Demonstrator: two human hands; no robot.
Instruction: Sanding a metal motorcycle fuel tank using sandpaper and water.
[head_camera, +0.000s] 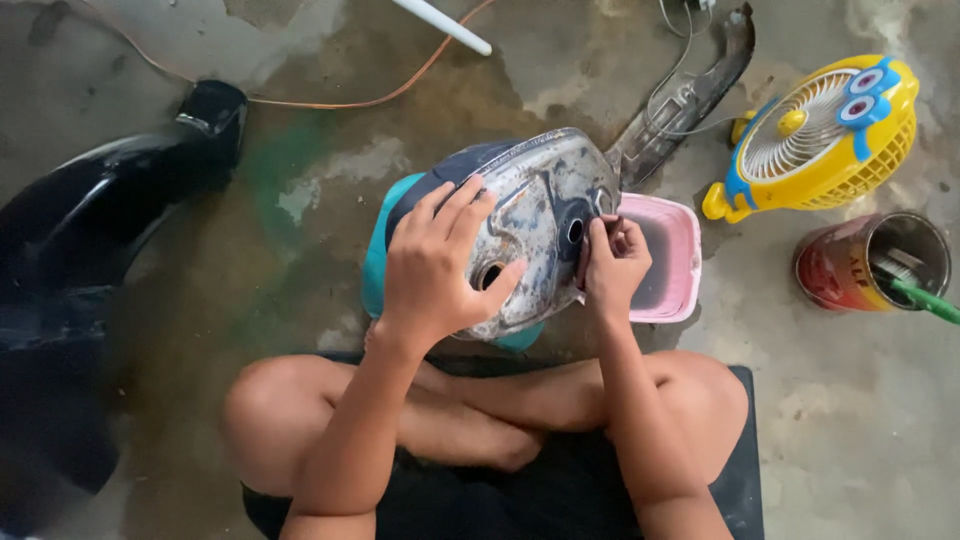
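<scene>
My left hand (432, 262) lies spread across a worn metal fuel tank (540, 215), steadying it. My right hand (612, 262) pinches a small dark scrap against its side. The tank looks rigid, heavyish and curved; a broad palm grip suits it.

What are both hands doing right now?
Left hand: open, spread flat on the worn grey metal fuel tank.
Right hand: closed, fingers pinching a small dark piece against the tank.
</scene>
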